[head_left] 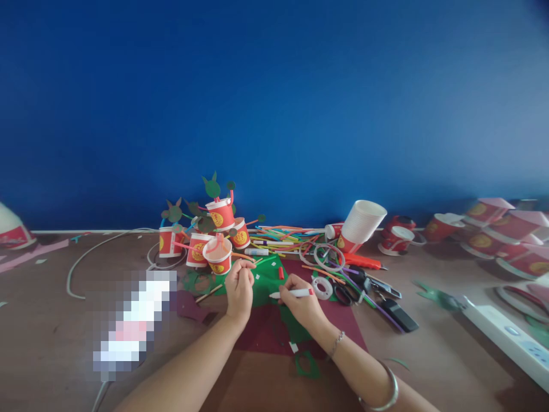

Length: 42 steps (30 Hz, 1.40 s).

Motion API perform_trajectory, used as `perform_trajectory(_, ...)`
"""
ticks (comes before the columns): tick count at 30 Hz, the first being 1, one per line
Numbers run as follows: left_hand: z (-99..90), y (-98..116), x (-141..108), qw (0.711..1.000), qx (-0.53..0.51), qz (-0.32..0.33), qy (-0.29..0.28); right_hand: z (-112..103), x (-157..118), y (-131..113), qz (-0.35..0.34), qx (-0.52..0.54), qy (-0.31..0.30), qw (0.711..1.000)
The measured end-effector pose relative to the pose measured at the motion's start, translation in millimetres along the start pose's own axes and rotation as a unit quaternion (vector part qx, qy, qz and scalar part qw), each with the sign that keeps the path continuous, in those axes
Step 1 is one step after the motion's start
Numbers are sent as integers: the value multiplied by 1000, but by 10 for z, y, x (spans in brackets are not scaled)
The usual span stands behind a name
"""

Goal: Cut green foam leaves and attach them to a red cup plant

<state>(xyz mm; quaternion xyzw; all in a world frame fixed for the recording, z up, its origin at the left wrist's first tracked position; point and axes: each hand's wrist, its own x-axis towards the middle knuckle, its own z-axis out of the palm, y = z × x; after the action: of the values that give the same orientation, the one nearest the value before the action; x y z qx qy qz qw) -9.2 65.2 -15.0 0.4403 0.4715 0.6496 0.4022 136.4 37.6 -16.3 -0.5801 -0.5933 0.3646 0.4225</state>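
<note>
Evidently I'm at a marking step: my right hand (300, 303) pinches a white marker (294, 293) between thumb and fingers, its bare nib pointing left over the green paper (266, 280), with the red cap (281, 273) lying loose on the far side of it. My left hand (240, 289) is curled just left of the nib, fingertips drawn in toward thin sticks; I cannot tell whether they pinch anything or only hover. As I judge it, the next stroke calls for a steady wrist and my left fingers flat on whatever I'm drawing on.

What I can't make out is whether the nib touches the paper, since any mark there is too small to see. My right hand and forearm cover part of the maroon paper (338, 323) underneath. Past the white tape roll (322, 288), the scissors (343, 294) lie tangled among other tools. At the far right the red paper cups (521, 226) smear, the power strip (510, 337) runs out of view, and a pixelated pale object (132, 323) on the left is unreadable.
</note>
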Motion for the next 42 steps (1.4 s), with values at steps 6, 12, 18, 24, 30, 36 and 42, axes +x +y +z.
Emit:
perform_trajectory(6, 9, 23, 4, 1000, -1, 5, 8, 5, 5, 28, -1, -11, -5, 1000)
perform_trajectory(12, 11, 32, 2, 1000, -5, 0, 5, 4, 1, 25, -8, -23, -5, 1000)
perform_trajectory(18, 12, 12, 10, 1000, -4, 0, 4, -1, -13, -24, -3, -17, -15, 1000)
perform_trajectory(24, -4, -24, 4, 1000, -7, 6, -4, -5, -16, -32, -2, -19, -22, 1000)
perform_trajectory(30, -5, -18, 11, 1000, -8, 10, -1, -5, -13, -27, -6, -24, -19, 1000)
perform_trajectory(36, 8, 17, 12, 1000, -11, 0, 5, -7, -17, -21, -2, -22, -13, 1000)
perform_trajectory(42, 1, 3, 13, 1000, -13, 5, 11, -6, -13, 13, 10, 11, -1, 1000)
